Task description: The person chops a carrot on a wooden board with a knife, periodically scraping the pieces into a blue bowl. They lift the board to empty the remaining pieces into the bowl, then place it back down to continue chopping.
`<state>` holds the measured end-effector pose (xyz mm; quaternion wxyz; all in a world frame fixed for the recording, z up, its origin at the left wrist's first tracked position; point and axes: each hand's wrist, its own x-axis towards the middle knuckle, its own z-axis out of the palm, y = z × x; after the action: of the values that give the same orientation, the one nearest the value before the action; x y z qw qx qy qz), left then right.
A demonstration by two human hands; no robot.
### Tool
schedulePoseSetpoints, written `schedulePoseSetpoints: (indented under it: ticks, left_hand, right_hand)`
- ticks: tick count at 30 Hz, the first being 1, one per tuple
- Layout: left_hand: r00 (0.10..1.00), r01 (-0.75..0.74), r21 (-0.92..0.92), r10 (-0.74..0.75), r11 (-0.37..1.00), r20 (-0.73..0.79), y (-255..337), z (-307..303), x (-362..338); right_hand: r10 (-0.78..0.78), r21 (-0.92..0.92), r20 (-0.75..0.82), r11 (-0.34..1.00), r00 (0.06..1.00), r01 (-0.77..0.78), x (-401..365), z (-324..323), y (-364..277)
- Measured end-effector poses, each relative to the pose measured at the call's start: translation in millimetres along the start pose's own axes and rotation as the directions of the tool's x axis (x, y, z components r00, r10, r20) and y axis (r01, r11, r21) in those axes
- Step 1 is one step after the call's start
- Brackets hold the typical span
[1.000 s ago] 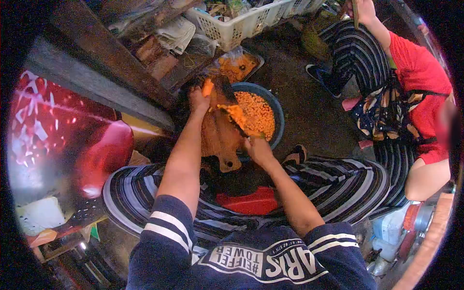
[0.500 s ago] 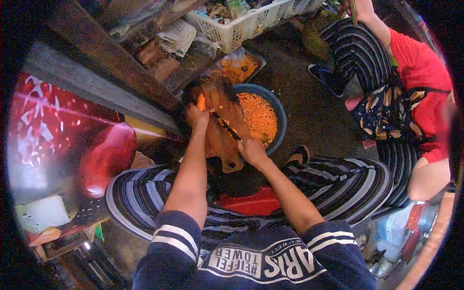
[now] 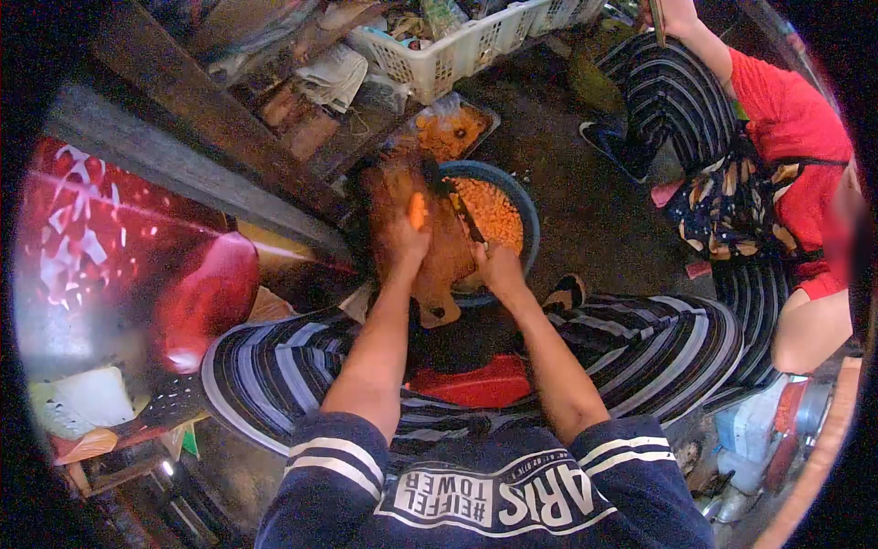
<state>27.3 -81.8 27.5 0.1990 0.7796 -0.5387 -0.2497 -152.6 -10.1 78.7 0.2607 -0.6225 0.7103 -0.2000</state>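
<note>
Beneath my hands lies a brown wooden cutting board [image 3: 437,274] with a rounded, holed handle toward me. My left hand [image 3: 404,240] is over its left part, fingers closed around an orange carrot piece [image 3: 418,210]. A dark-bladed knife [image 3: 465,212] is gripped by the handle in my right hand [image 3: 498,267], its blade along the board's right edge and next to the basin. Small orange bits cling to the blade. Diced carrot [image 3: 498,215] fills much of the blue basin [image 3: 532,224], which the board partly overlaps.
Behind the board sits a clear-bagged tray of orange pieces [image 3: 448,128]. A white plastic crate [image 3: 439,69] stands at the back. Wooden beams [image 3: 219,119] run along the left. Another person in a red shirt [image 3: 786,110] sits at the right, holding something thin.
My left hand has moved right and slightly toward me with the carrot. The knife has shifted right, from over the board to its edge by the basin.
</note>
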Motion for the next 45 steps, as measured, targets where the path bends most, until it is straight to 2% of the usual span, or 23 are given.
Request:
schedulePoseSetpoints:
  ticks: [1, 4, 5, 7, 8, 10, 11, 13, 14, 15, 16, 20, 23, 26, 29, 31, 32, 34, 36, 38, 39, 41, 45]
  left_hand:
    - [1.0, 0.0, 0.004, 0.0, 1.0, -0.002, 0.9, 6.1, -1.6]
    - [0.95, -0.267, 0.108, 0.28, 0.958, -0.139, 4.2, 21.5, -7.7]
    - [0.949, -0.27, 0.104, 0.283, 0.957, -0.136, 4.0, 22.3, -8.3]
    - [0.998, 0.002, -0.035, 0.0, 0.999, 0.061, 6.0, 18.2, -10.2]
    - [0.998, 0.0, -0.035, 0.002, 0.999, 0.062, 9.3, 15.2, -13.9]
    - [0.999, 0.041, 0.146, -0.038, 0.988, -0.024, 18.5, 8.8, -24.3]
    - [0.999, 0.039, 0.149, -0.036, 0.988, -0.021, 30.2, -1.6, -33.5]
    - [0.958, -0.273, 0.144, 0.282, 0.951, -0.045, 58.8, -19.4, -52.9]
    - [0.957, -0.278, 0.144, 0.287, 0.95, -0.04, 64.3, -14.1, -56.9]
    - [0.84, -0.533, 0.17, 0.542, 0.829, -0.01, 69.4, -8.7, -60.7]
    - [0.656, -0.744, 0.186, 0.754, 0.642, 0.025, 72.8, -5.1, -63.5]
    - [0.681, -0.728, 0.21, 0.723, 0.652, 0.118, 70.4, 12.3, -69.0]
    - [0.704, -0.691, 0.288, 0.707, 0.663, 0.063, 74.7, 21.8, -58.5]
    - [0.743, -0.646, 0.325, 0.666, 0.69, 0.063, 78.5, 29.8, -42.2]
    - [0.805, -0.587, 0.34, 0.572, 0.735, 0.155, 81.2, 28.0, -25.8]
    - [0.821, -0.565, 0.288, 0.559, 0.773, 0.112, 79.4, 29.6, -14.7]
    - [0.856, -0.515, 0.357, 0.493, 0.78, 0.156, 80.5, 30.3, -8.1]
    - [0.856, -0.508, 0.278, 0.514, 0.815, 0.056, 84.5, 28.2, -3.9]
    - [0.854, -0.5, 0.204, 0.519, 0.842, -0.048, 87.9, 19.1, -5.3]
    - [0.69, -0.716, -0.025, 0.701, 0.698, -0.183, 89.4, 14.7, -9.8]
    - [0.693, -0.712, -0.019, 0.697, 0.702, -0.184, 89.2, 12.4, -13.8]
    - [0.629, -0.777, -0.006, 0.777, 0.629, 0.02, 90.5, 9.6, -28.7]
    - [0.58, -0.812, -0.05, 0.813, 0.582, 0.041, 83.6, 25.9, -47.7]
  right_hand:
    - [0.018, 0.02, 0.018, 1.0, 1.0, -0.019, -0.8, -3.7, 0.0]
    - [0.05, 0.059, 0.033, 0.997, 0.998, -0.052, 5.9, -2.1, 15.4]
    - [0.053, 0.056, 0.03, 0.997, 0.998, -0.055, 5.8, -3.2, 19.4]
    - [-0.032, 0.094, -0.051, 0.995, 0.998, 0.037, 5.8, -3.2, 27.8]
    - [-0.03, 0.095, -0.052, 0.995, 0.998, 0.035, 7.6, -1.9, 34.7]
    - [-0.012, 0.266, 0.233, 0.963, 0.973, -0.051, 16.9, 8.0, 54.6]
    - [-0.009, 0.268, 0.232, 0.962, 0.973, -0.055, 25.2, 25.5, 72.6]
    - [0.147, 0.542, 0.334, 0.778, 0.931, -0.317, 41.2, 58.3, 107.2]
    - [0.152, 0.543, 0.331, 0.776, 0.931, -0.32, 36.6, 40.7, 92.2]
    - [0.195, 0.65, 0.427, 0.613, 0.883, -0.449, 26.8, 5.1, 57.1]
    - [0.21, 0.716, 0.524, 0.417, 0.825, -0.56, 20.3, -20.4, 32.6]
    - [0.215, 0.718, 0.578, 0.325, 0.787, -0.616, 19.1, -42.4, 28.2]
    - [0.263, 0.63, 0.571, 0.467, 0.778, -0.621, 21.7, -42.9, 39.0]
    - [0.222, 0.612, 0.486, 0.605, 0.846, -0.51, 17.9, -55.5, 41.0]
    - [0.181, 0.503, 0.574, 0.692, 0.798, -0.518, 12.5, -91.2, 25.8]
    - [0.336, 0.133, 0.599, 0.853, 0.726, -0.504, 13.3, -106.0, 13.0]
    - [0.34, 0.131, 0.597, 0.853, 0.727, -0.506, 12.8, -104.7, 12.0]
    - [0.285, -0.171, 0.31, 0.955, 0.907, -0.241, 7.9, -97.4, 9.5]
    - [0.246, -0.265, 0.215, 0.946, 0.945, -0.186, 6.3, -81.9, 13.0]
    - [0.189, -0.361, 0.126, 0.923, 0.974, -0.133, 7.1, -75.1, 10.5]
    - [0.19, -0.367, 0.116, 0.92, 0.975, -0.135, 8.0, -72.5, 9.7]
    - [0.189, -0.372, 0.109, 0.918, 0.976, -0.136, 7.7, -70.0, 7.1]
    - [0.087, -0.355, -0.033, 0.93, 0.996, -0.093, 3.0, -73.9, -0.6]
